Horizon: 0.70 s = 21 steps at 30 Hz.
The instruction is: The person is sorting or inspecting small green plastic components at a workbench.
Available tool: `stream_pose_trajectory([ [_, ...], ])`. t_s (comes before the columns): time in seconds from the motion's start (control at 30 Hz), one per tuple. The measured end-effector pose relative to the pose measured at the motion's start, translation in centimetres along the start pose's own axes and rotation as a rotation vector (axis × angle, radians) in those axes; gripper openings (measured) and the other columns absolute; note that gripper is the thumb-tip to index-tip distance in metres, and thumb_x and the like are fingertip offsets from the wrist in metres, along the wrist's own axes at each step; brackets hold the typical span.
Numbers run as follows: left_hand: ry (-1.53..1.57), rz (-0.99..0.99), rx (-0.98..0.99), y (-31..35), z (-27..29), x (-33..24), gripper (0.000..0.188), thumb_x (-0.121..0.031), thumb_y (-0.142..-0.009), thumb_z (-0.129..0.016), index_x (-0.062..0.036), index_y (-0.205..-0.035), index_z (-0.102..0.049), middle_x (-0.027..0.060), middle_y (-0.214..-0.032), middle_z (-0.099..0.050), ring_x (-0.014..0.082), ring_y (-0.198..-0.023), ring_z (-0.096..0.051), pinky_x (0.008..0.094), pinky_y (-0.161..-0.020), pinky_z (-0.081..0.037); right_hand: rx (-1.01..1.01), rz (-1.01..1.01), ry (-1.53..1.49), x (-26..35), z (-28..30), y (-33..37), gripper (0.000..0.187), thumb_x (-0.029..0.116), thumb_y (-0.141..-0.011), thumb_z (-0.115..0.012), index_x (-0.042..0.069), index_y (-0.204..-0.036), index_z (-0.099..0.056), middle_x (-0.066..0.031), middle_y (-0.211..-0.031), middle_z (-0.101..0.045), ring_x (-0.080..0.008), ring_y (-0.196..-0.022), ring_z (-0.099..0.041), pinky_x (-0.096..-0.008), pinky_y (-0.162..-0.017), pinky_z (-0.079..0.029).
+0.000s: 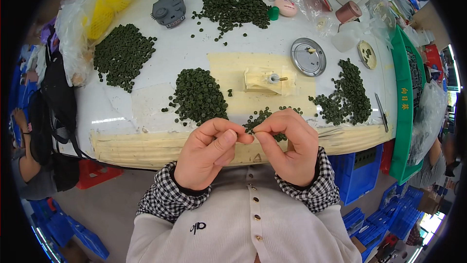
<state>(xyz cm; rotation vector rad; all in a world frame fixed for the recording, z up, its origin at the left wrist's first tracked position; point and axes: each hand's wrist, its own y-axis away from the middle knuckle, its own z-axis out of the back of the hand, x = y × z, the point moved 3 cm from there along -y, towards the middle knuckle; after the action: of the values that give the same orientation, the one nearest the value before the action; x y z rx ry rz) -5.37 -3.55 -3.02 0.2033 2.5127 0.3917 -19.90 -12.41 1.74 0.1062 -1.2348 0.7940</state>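
Observation:
My left hand (208,152) and my right hand (291,145) meet fingertip to fingertip over the table's front edge. Both are closed in a pinch. Whatever lies between the fingertips is too small to make out. A little heap of dark green round parts (260,117) lies just behind the fingertips, partly hidden by my right hand. To its left sits a larger pile of the same small parts (198,96). Beyond my hands stands a block wrapped in cream tape (258,80), with a metal pin sticking out toward the right.
More green parts lie at far left (124,54), far middle (233,11) and right (351,95). Around them are a round metal dish (304,62), a thin pen-like tool (381,112), a grey toy turret (169,11) and a green crate (403,117) by the right edge.

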Motion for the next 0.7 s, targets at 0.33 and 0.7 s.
stream_pose_trajectory([
  [0.33,0.052,0.009,-0.005,-0.2,0.0,0.2,0.018,-0.01,-0.097,-0.054,-0.0029,-0.111,-0.062,0.0054,-0.093,-0.068,0.0017,-0.054,-0.033,0.018,-0.049,-0.028,0.001,-0.059,-0.143,-0.6,-0.6,0.4,0.008,-0.005,-0.08,-0.066,-0.002,-0.088,-0.065,-0.0101,-0.084,-0.064,-0.0176,-0.07,-0.06,-0.0256,-0.064,-0.049],
  [0.7,0.018,0.025,-0.012,-0.1,-0.1,0.1,0.023,-0.01,-0.097,-0.054,-0.0027,-0.118,-0.06,0.0056,-0.094,-0.068,0.0005,-0.054,-0.035,0.0174,-0.048,-0.028,-0.025,-0.22,-0.292,-1.1,-1.0,0.9,0.009,-0.004,-0.08,-0.066,-0.002,-0.088,-0.065,-0.0096,-0.085,-0.064,-0.0166,-0.073,-0.06,-0.0258,-0.066,-0.049],
])
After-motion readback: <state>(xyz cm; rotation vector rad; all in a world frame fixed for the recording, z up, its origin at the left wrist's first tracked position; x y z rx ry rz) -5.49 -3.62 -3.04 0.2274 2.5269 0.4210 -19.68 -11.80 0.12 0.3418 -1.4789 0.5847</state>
